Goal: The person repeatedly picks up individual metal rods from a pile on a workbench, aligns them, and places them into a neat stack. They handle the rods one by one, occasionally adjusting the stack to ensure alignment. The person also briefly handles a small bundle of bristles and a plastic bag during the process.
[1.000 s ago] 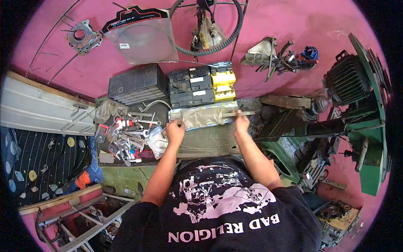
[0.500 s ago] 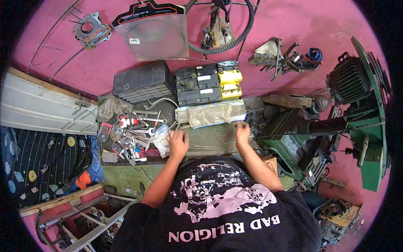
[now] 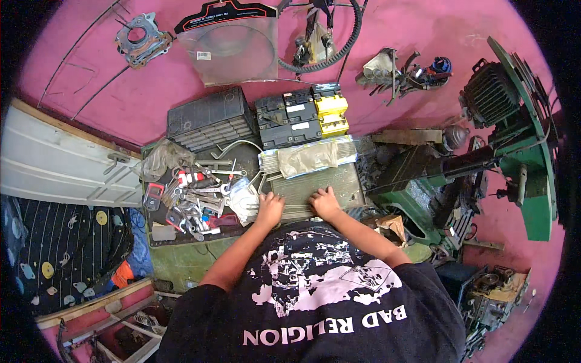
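Observation:
A flat grey ribbed panel (image 3: 330, 181) lies on the dark bench in front of me. Across its far edge rests a bundle of thin metal rods in a clear wrapper (image 3: 305, 158). My left hand (image 3: 269, 207) and my right hand (image 3: 327, 202) sit close together on the panel's near edge, fingers curled over it. Whether the fingers also pinch some loose thin rods there is too small to tell. My dark printed shirt fills the lower part of the view.
A heap of wrenches and small tools (image 3: 193, 193) lies left of the panel. Black battery cases (image 3: 212, 118) and a yellow block (image 3: 331, 114) stand behind it. A green machine (image 3: 514, 139) is at the right, a white board (image 3: 54, 163) at the left.
Both hands have drawn back from the rod bundle toward my body and come closer together on the panel's near edge. The view has shifted slightly.

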`<state>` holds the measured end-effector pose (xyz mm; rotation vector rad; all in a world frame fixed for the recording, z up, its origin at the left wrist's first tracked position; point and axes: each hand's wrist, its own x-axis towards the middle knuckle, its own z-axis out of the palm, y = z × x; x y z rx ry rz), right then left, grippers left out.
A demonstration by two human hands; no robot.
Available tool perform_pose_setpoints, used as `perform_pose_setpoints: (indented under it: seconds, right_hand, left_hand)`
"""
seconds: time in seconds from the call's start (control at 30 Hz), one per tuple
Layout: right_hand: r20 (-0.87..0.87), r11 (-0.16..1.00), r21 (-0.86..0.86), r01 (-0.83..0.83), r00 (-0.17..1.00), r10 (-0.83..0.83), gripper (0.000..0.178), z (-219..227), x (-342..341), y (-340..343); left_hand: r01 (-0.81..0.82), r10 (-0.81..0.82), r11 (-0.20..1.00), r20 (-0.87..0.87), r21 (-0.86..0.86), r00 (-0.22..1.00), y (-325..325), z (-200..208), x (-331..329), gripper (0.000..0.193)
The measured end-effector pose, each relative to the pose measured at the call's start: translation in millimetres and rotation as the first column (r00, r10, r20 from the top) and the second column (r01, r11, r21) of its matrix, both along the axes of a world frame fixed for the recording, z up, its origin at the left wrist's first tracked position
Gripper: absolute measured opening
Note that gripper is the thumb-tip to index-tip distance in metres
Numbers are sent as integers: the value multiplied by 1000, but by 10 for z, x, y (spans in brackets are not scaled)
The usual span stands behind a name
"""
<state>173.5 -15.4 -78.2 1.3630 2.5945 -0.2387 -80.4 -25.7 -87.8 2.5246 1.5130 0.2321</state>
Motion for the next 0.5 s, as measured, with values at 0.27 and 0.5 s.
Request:
perform_pose_setpoints:
  seconds: [0.27,0.5]
  right_hand:
    - [-98,993,46,107,990,-102,24,109,-65,-139]
    - [-71,997,-6,83,994,-83,18,29,-89,-128]
  left_hand:
    - [22,-26,999,-94,-38,995,4,57,-109,20]
    - [93,-102,993,-128,-76,986,-33,132,-141,15]
